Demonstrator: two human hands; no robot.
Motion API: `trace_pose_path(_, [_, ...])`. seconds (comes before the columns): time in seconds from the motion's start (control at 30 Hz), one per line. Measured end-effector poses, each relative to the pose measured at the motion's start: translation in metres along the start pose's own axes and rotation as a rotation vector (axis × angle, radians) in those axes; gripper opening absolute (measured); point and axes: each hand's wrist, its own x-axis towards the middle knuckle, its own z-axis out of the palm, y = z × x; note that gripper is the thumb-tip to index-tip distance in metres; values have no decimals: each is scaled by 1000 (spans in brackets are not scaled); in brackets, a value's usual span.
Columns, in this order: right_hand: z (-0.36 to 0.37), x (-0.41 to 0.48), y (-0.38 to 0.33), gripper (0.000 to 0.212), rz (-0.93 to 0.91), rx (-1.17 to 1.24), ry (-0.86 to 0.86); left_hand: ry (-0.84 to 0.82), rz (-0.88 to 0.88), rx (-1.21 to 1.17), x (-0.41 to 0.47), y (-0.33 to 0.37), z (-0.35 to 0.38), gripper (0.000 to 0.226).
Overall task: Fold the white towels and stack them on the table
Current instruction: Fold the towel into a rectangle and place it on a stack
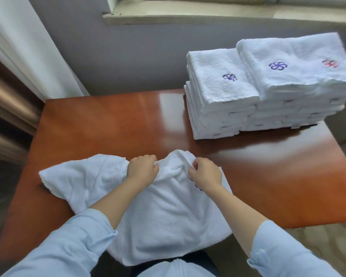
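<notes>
Left hand (143,166): your fingers pinch the towel's (164,212) far edge.
Right hand (205,172): same edge, pinched.
Towel: rumpled on the surface (112,124), near you.
Stacks (268,86): far right.

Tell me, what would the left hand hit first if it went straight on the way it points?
The left hand points forward and right. Past the towel it grips lies bare table, then probably the nearer stack of folded towels, though depth is unclear.
</notes>
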Motion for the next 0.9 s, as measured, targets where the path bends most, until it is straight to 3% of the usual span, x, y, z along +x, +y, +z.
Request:
trace_pose_path(0.2, [-63,30,38,11,314,630,246,153,21,-69,28,28,-13,19])
trace_pose_path(0.27, [-82,36,55,13,348,730,352,173,52,-32,38,44,-15,21])
trace_pose_path(0.4, [-103,42,80,16,331,653,426,193,108,11,49,74,-13,26])
trace_pose_path(0.6, [-86,28,81,50,172,483,331,161,169,-103,44,90,-9,35])
trace_pose_path(0.9, [-18,5,-2,35,-161,479,75,114,-49,-156,-5,12,-15,42])
